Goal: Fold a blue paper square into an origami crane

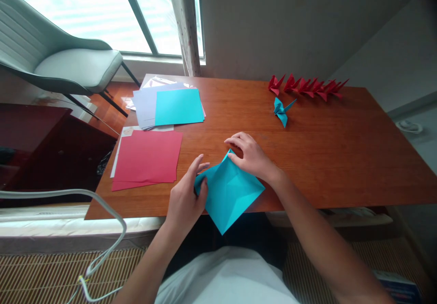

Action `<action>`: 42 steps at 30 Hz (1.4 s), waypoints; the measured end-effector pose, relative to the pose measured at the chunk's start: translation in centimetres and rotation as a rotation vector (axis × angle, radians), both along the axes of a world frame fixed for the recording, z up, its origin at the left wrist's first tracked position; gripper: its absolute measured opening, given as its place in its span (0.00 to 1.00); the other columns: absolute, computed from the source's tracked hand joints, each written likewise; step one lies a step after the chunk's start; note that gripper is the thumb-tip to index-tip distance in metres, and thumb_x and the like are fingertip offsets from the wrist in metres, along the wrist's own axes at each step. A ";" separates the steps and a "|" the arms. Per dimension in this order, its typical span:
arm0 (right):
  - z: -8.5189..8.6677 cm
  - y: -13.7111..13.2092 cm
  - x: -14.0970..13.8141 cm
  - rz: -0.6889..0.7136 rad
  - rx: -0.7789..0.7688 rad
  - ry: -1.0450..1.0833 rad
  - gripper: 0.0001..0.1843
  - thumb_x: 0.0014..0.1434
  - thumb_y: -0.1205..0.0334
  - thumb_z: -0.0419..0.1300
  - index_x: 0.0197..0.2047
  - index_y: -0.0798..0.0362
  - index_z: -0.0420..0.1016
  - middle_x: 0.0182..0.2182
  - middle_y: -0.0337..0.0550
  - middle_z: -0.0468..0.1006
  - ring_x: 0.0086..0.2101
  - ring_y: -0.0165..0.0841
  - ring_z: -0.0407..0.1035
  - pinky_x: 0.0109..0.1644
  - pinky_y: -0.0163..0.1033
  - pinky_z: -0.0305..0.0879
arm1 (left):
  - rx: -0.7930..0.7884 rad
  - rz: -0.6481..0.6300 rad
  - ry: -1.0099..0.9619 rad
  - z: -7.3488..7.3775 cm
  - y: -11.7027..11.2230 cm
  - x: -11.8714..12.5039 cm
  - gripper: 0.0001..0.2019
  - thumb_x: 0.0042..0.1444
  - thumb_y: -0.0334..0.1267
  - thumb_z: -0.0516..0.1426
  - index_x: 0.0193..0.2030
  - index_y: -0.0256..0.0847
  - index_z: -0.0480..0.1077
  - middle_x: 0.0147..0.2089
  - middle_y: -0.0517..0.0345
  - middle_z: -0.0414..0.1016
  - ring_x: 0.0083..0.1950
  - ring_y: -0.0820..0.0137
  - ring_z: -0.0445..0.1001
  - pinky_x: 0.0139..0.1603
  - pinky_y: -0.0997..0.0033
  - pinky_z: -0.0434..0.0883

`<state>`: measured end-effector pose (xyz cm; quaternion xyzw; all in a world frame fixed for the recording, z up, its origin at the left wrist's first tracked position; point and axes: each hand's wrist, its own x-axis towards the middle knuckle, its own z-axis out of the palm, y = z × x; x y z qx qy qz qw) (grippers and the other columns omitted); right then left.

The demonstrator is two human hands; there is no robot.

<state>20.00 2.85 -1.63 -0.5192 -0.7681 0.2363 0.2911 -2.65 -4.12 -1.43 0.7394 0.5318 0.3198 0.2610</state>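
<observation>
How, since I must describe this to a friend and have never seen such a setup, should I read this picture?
There is no machine here, only a person's two bare hands. The one picture comes from a camera worn on that person's head, looking forward and down, so the arms reach in from the bottom.

The left hand holds a creased blue sheet by its left corner; the right hand touches its top corner.

On the wooden table, to the left, lies red paper; behind it, blue paper rests on pale sheets. Farther back on the right stand red cranes in a row, with one blue crane in front.
</observation>
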 end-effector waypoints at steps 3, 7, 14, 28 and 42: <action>-0.1 0.0 -0.1 0.017 0.005 -0.028 0.14 0.59 0.70 0.61 0.48 0.48 0.76 0.46 0.47 0.74 0.48 0.42 0.69 0.57 0.48 0.66 | 0.007 -0.001 0.023 0.2 0.3 0.0 0.23 0.68 0.35 0.52 0.68 0.45 0.59 0.57 0.52 0.80 0.54 0.64 0.80 0.54 0.64 0.77; 0.2 -0.3 -0.1 0.062 0.003 -0.043 0.10 0.59 0.69 0.62 0.44 0.48 0.76 0.45 0.46 0.74 0.48 0.42 0.67 0.57 0.49 0.66 | 0.019 -0.022 0.050 0.1 0.4 0.0 0.23 0.68 0.37 0.51 0.69 0.46 0.60 0.55 0.52 0.81 0.50 0.65 0.82 0.50 0.66 0.78; 0.6 -0.6 0.3 0.106 -0.017 -0.080 0.07 0.58 0.69 0.64 0.40 0.50 0.76 0.43 0.46 0.75 0.46 0.41 0.67 0.55 0.47 0.66 | 0.004 -0.047 0.042 0.2 0.9 0.2 0.25 0.68 0.36 0.52 0.70 0.46 0.56 0.54 0.53 0.81 0.47 0.67 0.82 0.48 0.68 0.78; 2.1 -2.3 1.1 -0.073 -0.298 -0.020 0.09 0.66 0.60 0.57 0.37 0.50 0.78 0.29 0.38 0.80 0.30 0.32 0.72 0.33 0.37 0.59 | 0.366 -0.098 0.447 -0.1 1.9 -0.1 0.21 0.66 0.34 0.53 0.66 0.43 0.64 0.68 0.43 0.67 0.68 0.51 0.66 0.64 0.47 0.67; 0.8 -4.8 1.3 -0.363 -0.193 -0.253 0.08 0.62 0.54 0.62 0.36 0.48 0.78 0.36 0.42 0.84 0.37 0.40 0.77 0.36 0.39 0.61 | 0.227 -0.310 0.672 0.9 3.8 1.1 0.18 0.70 0.42 0.49 0.61 0.39 0.69 0.70 0.48 0.66 0.65 0.51 0.65 0.60 0.51 0.67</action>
